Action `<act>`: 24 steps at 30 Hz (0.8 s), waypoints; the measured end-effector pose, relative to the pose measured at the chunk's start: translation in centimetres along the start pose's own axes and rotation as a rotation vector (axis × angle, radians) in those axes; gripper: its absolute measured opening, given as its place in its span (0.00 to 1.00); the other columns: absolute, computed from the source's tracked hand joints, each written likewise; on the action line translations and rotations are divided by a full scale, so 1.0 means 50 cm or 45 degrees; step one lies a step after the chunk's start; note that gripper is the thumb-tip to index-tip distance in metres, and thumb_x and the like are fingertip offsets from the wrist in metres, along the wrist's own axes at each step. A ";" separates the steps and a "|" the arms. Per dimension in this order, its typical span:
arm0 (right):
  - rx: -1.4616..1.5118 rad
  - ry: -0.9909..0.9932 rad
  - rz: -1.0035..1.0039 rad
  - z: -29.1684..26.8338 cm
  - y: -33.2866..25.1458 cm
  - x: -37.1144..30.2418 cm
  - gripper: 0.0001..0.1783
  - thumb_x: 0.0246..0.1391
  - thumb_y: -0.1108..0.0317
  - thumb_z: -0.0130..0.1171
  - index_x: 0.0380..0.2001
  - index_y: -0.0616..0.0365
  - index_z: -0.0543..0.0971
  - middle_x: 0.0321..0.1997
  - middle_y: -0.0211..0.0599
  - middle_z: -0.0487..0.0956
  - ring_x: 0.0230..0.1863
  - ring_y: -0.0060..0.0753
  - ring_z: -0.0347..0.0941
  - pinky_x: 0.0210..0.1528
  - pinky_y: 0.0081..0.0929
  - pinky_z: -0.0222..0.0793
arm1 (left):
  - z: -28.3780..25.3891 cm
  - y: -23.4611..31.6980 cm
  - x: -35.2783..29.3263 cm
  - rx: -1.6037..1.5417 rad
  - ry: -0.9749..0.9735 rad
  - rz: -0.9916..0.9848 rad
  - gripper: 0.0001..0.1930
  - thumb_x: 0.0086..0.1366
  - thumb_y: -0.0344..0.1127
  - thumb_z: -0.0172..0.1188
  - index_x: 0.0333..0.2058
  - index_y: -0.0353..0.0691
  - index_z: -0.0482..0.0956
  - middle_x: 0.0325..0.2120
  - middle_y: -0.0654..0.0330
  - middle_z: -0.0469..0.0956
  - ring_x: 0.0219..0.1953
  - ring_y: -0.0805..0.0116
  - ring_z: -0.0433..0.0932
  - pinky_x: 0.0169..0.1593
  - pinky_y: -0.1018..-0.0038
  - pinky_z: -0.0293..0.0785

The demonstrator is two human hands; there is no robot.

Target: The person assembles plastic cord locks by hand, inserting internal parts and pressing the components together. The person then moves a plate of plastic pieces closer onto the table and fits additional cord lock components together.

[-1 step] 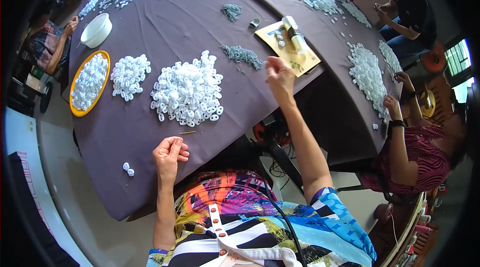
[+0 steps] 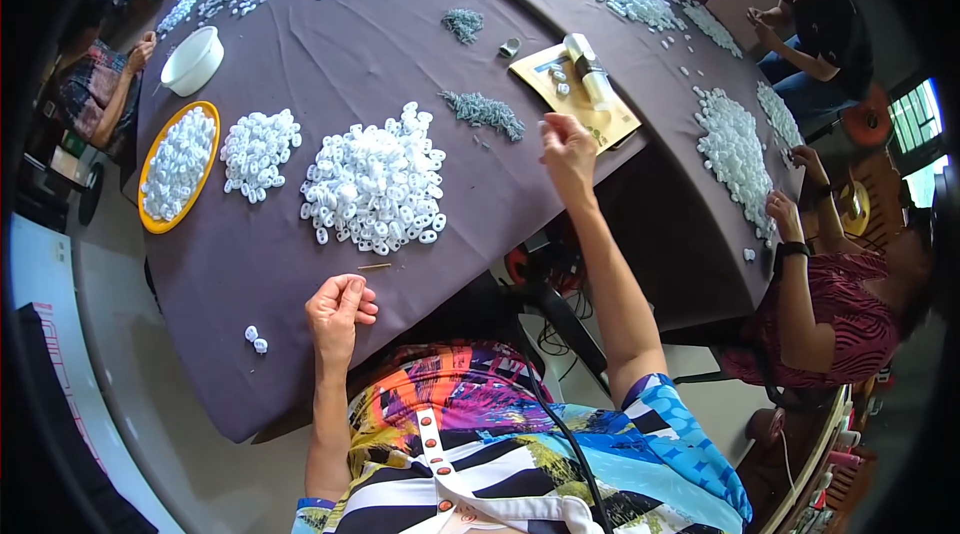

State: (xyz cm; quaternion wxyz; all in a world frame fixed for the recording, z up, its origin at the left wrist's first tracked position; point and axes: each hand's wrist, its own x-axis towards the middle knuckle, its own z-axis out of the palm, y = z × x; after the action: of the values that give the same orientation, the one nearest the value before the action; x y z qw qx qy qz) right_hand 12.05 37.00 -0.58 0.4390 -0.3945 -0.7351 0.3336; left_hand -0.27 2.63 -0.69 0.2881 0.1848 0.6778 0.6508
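Below large pile of white pieces (image 2: 372, 179): slim brass-coloured rod (image 2: 375, 266), then left hand (image 2: 335, 314), thumb and fingers together, contents unclear. Right of pile: grey heap (image 2: 484, 115), then right hand (image 2: 568, 156), fingertips together, contents unclear.

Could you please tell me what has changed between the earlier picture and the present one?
The right hand has shifted slightly to the right, near the grey pile. I see nothing clearly taken or let go. The left hand, the large white pile and the yellow plate stayed as they were.
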 end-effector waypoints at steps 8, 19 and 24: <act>-0.051 0.085 0.239 -0.048 0.012 0.110 0.12 0.53 0.71 0.52 0.38 0.65 0.77 0.24 0.36 0.77 0.15 0.21 0.72 0.17 0.19 0.70 | 0.004 -0.001 -0.004 0.008 0.008 -0.002 0.08 0.64 0.34 0.54 0.32 0.34 0.76 0.20 0.62 0.76 0.19 0.78 0.74 0.21 0.83 0.72; -0.058 -0.048 -0.372 0.012 -0.051 -0.100 0.04 0.48 0.78 0.56 0.30 0.61 0.76 0.26 0.41 0.73 0.23 0.34 0.71 0.27 0.27 0.67 | 0.001 -0.011 -0.005 0.032 0.018 0.058 0.08 0.64 0.34 0.54 0.33 0.34 0.76 0.21 0.61 0.76 0.19 0.78 0.75 0.21 0.83 0.72; 0.067 -0.207 -0.516 0.049 -0.094 -0.163 0.05 0.47 0.80 0.56 0.30 0.62 0.77 0.26 0.37 0.73 0.24 0.27 0.70 0.27 0.21 0.66 | 0.000 -0.013 -0.010 0.038 0.033 0.104 0.08 0.64 0.33 0.54 0.33 0.35 0.76 0.21 0.61 0.76 0.19 0.78 0.74 0.21 0.83 0.72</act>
State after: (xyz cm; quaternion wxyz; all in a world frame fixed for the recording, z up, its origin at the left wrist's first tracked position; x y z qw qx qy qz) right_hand 10.97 27.35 -0.73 0.4463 -0.1989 -0.8235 0.2884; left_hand 0.20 2.27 -1.27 0.2497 0.2083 0.6831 0.6540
